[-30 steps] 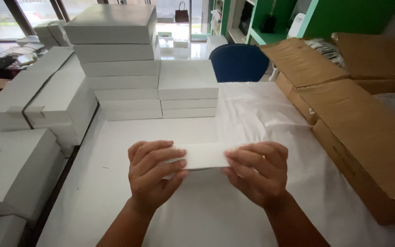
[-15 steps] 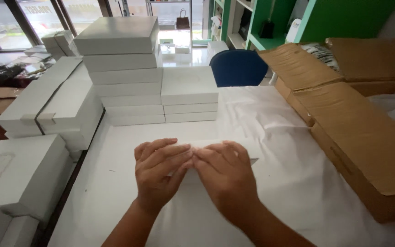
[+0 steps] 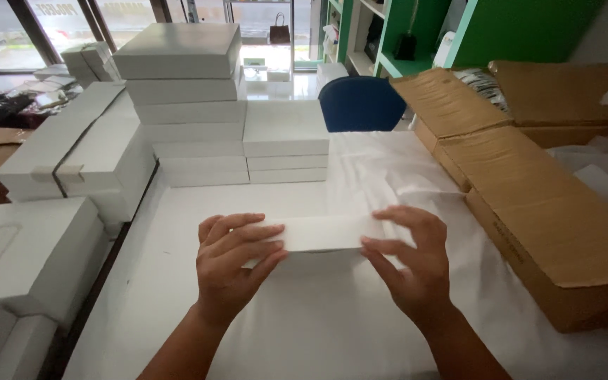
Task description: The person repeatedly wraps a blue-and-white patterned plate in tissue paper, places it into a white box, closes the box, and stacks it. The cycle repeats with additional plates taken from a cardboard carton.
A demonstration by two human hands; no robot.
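A flat white folded cardboard piece point(image 3: 325, 234) lies low over the white table point(image 3: 177, 211), held at both ends. My left hand point(image 3: 230, 264) grips its left end, fingers curled over the top. My right hand point(image 3: 409, 260) holds the right end, fingers spread along the card's edge. The card's underside and lower flap are partly hidden by my hands.
Stacks of white boxes point(image 3: 184, 98) and a lower stack point(image 3: 286, 144) stand behind the card. More white boxes point(image 3: 72, 155) sit at the left. Open brown cartons point(image 3: 550, 204) line the right side. A blue chair point(image 3: 360, 102) is beyond the table.
My hands were together over the card half a second ago; they have now moved apart to its two ends, and the card shows between them again.
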